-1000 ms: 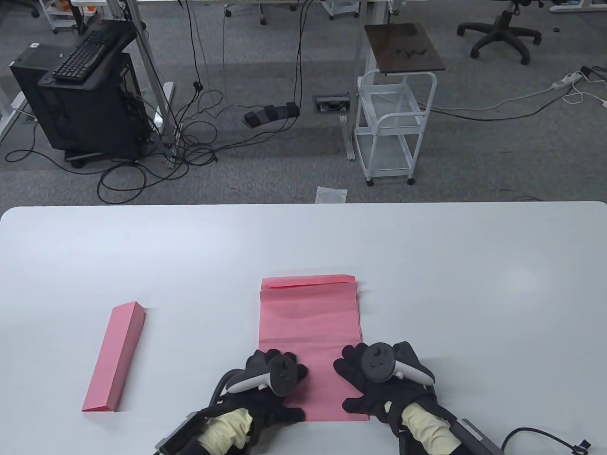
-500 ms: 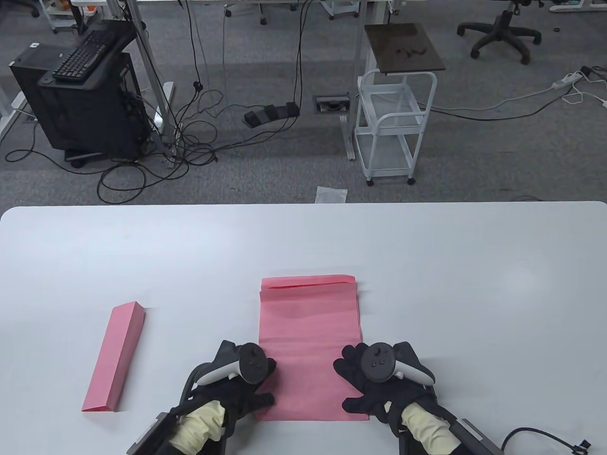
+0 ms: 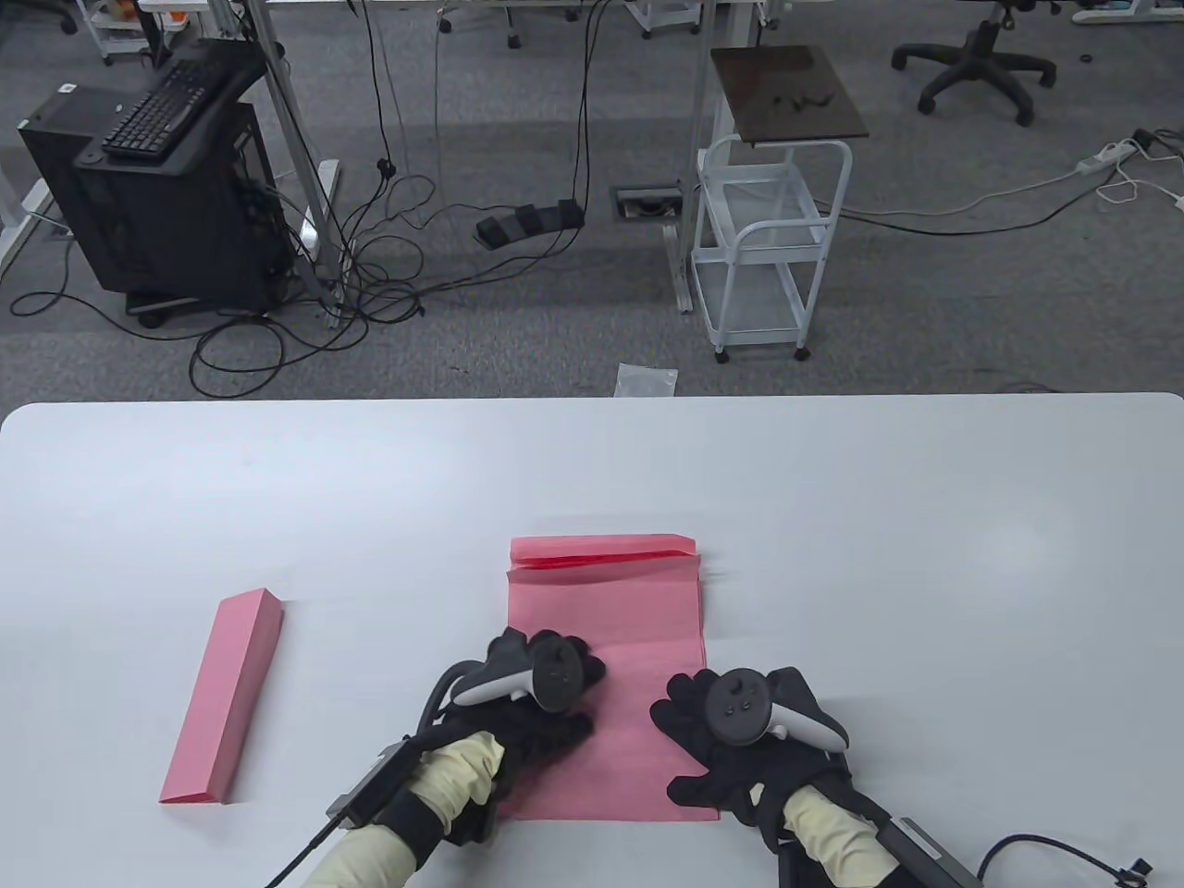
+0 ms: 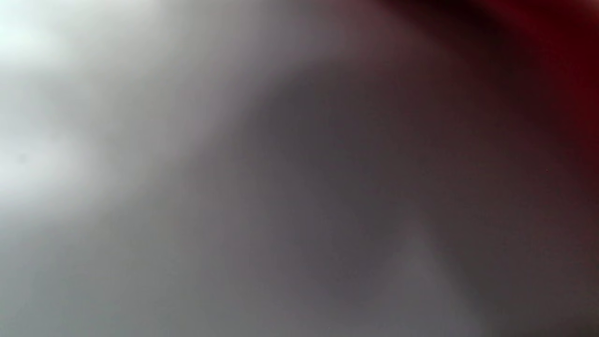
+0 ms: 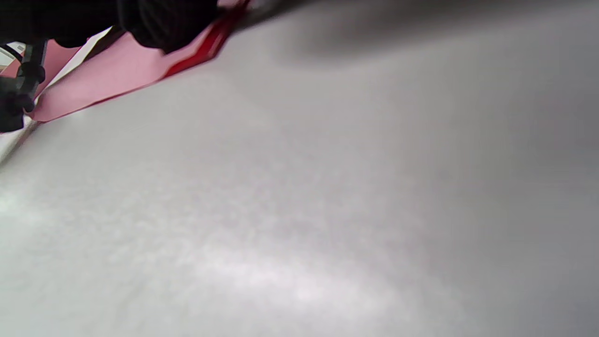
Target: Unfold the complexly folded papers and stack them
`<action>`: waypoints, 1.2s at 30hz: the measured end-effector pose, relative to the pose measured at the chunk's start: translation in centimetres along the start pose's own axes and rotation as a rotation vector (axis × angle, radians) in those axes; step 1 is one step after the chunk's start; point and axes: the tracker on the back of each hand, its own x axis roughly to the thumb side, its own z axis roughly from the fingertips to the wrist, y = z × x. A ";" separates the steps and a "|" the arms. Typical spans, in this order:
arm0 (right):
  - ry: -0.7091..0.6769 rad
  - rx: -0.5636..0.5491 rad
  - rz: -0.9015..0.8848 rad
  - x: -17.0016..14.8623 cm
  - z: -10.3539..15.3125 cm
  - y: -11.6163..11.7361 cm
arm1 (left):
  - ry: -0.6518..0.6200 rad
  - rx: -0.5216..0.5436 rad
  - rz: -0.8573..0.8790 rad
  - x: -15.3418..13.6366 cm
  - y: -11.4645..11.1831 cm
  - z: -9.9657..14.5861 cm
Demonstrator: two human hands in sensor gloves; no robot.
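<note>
Table view gives you two pink papers on the white table (image 3: 832,518) and two gloved hands. One paper, the partly unfolded sheet (image 3: 606,620), lies in front of you near the table's near edge, with a folded flap standing slightly open along its far end. The other, a narrow folded strip (image 3: 227,698), lies well apart to your left, untouched, its long axis tilted a little.

Your left hand (image 3: 532,708) rests on the sheet's left half, about midway along its length, and its tracker covers most of the fingers, so I cannot tell whether they are spread or drawn together. Your right hand (image 3: 740,740) lies flat on the sheet's near right corner, with its fingers (image 3: 680,694) spread and pointing toward the sheet's middle; the thumb side reaches over the sheet's near right edge. Both hands press on top of the paper; neither lifts it.

Right wrist view shows a dark gloved finger (image 5: 164,23) lying on the pink sheet (image 5: 107,79) at the top left, with the sheet's edge flat against the table (image 5: 327,210). Left wrist view is a grey and dark red blur, probably too close to the surface to resolve anything.

Beyond the table stand one white cart (image 3: 763,240) and one black cabinet carrying a keyboard (image 3: 162,106).
</note>
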 end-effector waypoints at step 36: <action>0.001 0.010 -0.009 0.0 -0.1 0.0 | 0.109 0.073 0.145 -2.4 6.6 -6.9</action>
